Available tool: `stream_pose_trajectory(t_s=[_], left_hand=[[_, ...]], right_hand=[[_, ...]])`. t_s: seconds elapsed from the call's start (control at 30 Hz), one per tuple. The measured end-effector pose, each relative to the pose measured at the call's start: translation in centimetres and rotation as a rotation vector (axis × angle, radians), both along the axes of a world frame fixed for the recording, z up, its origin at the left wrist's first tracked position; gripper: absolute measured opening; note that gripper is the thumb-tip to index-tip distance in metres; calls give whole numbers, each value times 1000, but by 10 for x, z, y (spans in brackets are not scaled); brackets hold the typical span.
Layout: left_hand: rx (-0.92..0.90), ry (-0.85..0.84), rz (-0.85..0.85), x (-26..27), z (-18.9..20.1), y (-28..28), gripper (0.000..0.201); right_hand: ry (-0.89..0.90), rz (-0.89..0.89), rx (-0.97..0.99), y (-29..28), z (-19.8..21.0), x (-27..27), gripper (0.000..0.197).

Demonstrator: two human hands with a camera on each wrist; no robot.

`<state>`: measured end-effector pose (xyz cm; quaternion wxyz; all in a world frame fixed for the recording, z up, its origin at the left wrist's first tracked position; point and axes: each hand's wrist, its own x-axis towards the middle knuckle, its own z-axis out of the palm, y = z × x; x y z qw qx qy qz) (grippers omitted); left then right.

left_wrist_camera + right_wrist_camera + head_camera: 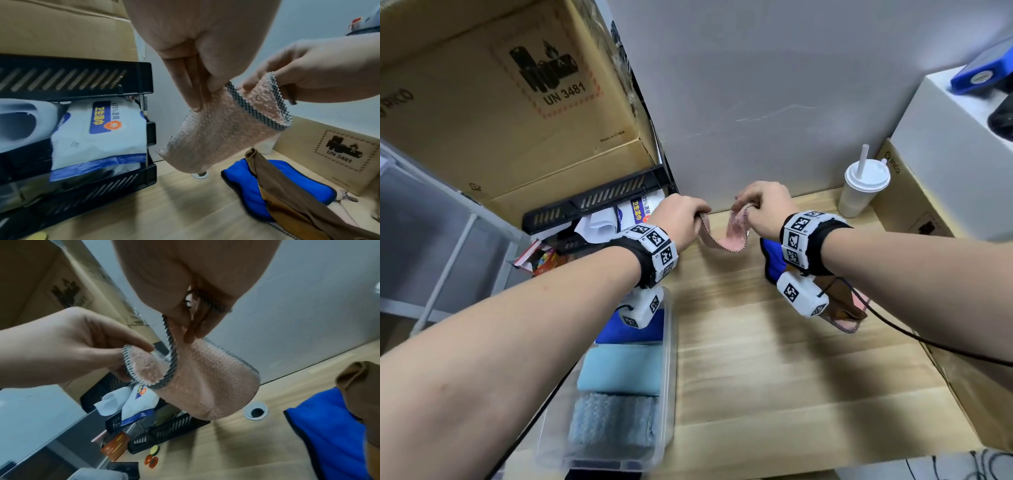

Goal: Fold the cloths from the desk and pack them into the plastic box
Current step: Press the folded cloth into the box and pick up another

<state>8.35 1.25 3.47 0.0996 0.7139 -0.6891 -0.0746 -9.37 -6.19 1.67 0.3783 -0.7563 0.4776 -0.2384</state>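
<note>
A pink cloth (726, 236) with a dark checked edging hangs in the air above the worktop (774, 359), sagging in a loose U between the two hands. The left hand (681, 219) pinches one upper corner between thumb and fingers; the right hand (763, 209) grips the opposite corner the same way, with the edging bunched in its fingers. The cloth touches nothing below it.

Under the right wrist, a blue cloth (287, 183) lies on the worktop with a brown cloth (277, 194) draped across it; a further pink edge seems to peek out beneath them, though the view there is blurred.

At the worktop's near left stands the plastic box (669, 377), holding folded cloths in a row: blue, light blue, grey. Behind the left hand sits a black tray rack (599, 198) stuffed with a wipes packet (98, 129). A lidded white cup (863, 185) with a straw stands near the wall at right.
</note>
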Motion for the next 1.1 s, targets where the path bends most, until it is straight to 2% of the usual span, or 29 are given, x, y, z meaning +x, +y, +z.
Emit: stream_pose_trajectory(t_s=[0.1, 0.23, 0.37, 0.47, 0.57, 0.67, 0.8, 0.9, 0.93, 1.03, 1.1], left_hand=[[-16, 20, -81, -9, 1, -3, 28], [-72, 112, -42, -14, 1, -5, 17], [-87, 116, -114, -13, -1, -6, 10], [-69, 133, -155, -11, -4, -5, 6], [-33, 189, -230, -13, -4, -3, 10], [62, 182, -241, -18, 0, -2, 24], [101, 140, -280, -26, -1, 1, 22], [78, 104, -283, -26, -3, 3, 39], [79, 86, -273, -25, -3, 2, 37], [95, 20, -218, -21, -1, -1, 12], [97, 34, -162, -18, 0, 0, 6]], right_hand=[[-45, 61, 8, 8, 3, 10, 31], [-119, 18, 38, 9, -2, 16, 26], [-165, -27, 182, 5, -11, 21, 41], [-119, -13, 270, 2, -13, 17, 58], [-106, 31, 339, 2, -15, 11, 72], [-50, 86, 355, 1, -18, 7, 88], [20, 122, 333, -1, -16, 5, 108], [90, 109, 316, -3, -13, 3, 92], [94, 105, 325, -4, -12, 2, 83], [29, 105, 403, -4, -12, -2, 55], [16, 68, 396, -4, -13, -4, 38]])
